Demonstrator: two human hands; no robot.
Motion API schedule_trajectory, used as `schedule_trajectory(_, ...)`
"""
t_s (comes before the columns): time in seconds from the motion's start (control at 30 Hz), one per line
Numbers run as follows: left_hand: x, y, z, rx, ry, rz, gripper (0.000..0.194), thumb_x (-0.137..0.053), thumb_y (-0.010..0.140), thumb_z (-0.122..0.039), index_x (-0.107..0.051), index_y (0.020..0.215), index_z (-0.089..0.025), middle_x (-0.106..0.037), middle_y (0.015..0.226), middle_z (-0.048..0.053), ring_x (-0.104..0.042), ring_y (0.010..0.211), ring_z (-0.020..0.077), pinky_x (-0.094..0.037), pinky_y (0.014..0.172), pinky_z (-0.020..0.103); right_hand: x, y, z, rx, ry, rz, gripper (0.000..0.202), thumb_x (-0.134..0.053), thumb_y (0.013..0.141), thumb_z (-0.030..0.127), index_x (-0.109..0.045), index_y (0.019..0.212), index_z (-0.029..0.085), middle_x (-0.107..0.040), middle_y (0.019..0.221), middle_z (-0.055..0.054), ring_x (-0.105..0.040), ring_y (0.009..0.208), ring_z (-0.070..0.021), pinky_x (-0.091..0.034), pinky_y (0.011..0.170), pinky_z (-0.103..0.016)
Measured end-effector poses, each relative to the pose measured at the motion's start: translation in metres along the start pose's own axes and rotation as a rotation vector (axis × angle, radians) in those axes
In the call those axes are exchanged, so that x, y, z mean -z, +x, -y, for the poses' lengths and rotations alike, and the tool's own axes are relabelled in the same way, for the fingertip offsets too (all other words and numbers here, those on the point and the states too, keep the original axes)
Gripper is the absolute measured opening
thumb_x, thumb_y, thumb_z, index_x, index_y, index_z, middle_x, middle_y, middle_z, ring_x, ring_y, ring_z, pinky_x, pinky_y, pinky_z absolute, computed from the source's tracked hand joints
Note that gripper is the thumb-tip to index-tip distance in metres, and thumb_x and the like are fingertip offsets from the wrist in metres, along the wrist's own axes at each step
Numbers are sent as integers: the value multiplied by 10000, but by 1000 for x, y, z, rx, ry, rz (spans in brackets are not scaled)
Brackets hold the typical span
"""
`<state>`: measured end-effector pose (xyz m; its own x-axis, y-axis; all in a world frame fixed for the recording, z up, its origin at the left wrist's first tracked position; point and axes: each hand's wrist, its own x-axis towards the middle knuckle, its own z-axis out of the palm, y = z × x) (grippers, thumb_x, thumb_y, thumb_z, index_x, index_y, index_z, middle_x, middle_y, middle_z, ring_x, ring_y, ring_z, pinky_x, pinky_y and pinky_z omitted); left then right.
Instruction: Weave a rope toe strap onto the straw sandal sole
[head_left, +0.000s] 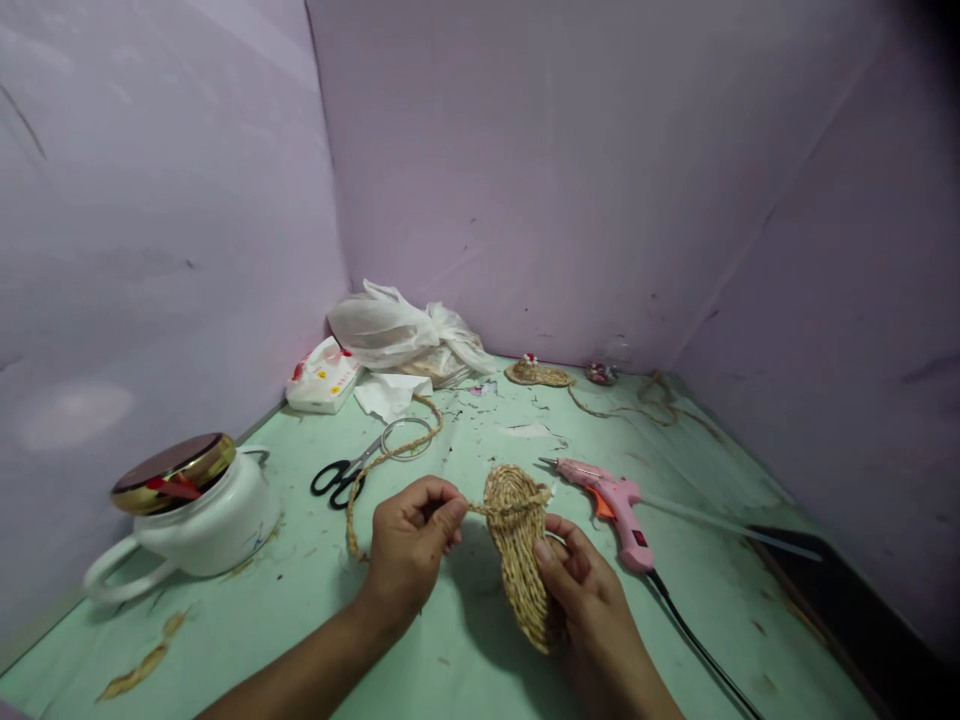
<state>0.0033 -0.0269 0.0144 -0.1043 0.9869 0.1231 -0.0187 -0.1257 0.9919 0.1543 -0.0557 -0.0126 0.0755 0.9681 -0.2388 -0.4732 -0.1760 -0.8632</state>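
Note:
Held upright above the table by my right hand [581, 575] is a small slipper sole [517, 565] woven from straw-coloured cord; the fingers and thumb close on its right edge. A braided straw cord [512, 506] crosses the sole's upper part. My left hand [416, 530] pinches this cord just left of the sole, drawn out straight between the two. From behind the left hand the cord's long tail [351, 520] curves up across the table. Just right of the sole lies a pink glue gun [604, 490] with a clear glue stick in its back.
Black-handled scissors [349, 470] and a ring [407, 440] lie beyond my left hand. A white enamel mug [214, 525] stands left. Behind are a tissue pack [324, 378], a plastic bag [397, 330] and another small slipper [536, 374]. A dark tray-like object [847, 610] is at right.

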Motion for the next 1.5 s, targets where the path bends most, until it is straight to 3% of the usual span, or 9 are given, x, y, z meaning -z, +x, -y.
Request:
schedule_trajectory(0.4,-4,4,8,232,-268,-21,198,-673,643,-301,-561,624,-139,-502,410,-45,-418,385,61,-299,402,181,-2,-4,-8,-20,-24,-1,434,-758,597,378,-540,929,204,-667,679,-10,-592,548,-159,-420,513,-242)
schedule_trajectory(0.8,-9,0,8,276,-287,-19,234,-683,626,-324,-552,592,-132,-493,406,-46,-408,383,55,-275,395,175,-2,-6,-7,-27,-8,20,417,-739,635,379,-520,943,203,-642,655,7,-575,545,-142,-406,506,-229)
schedule_trajectory(1.5,-11,-2,14,413,-379,19,361,-708,600,-377,-447,494,-151,-460,393,-57,-376,337,36,-232,373,167,-2,-8,-8,37,-45,73,320,-752,627,339,-506,767,190,-640,618,6,-592,560,-136,-447,553,-246)
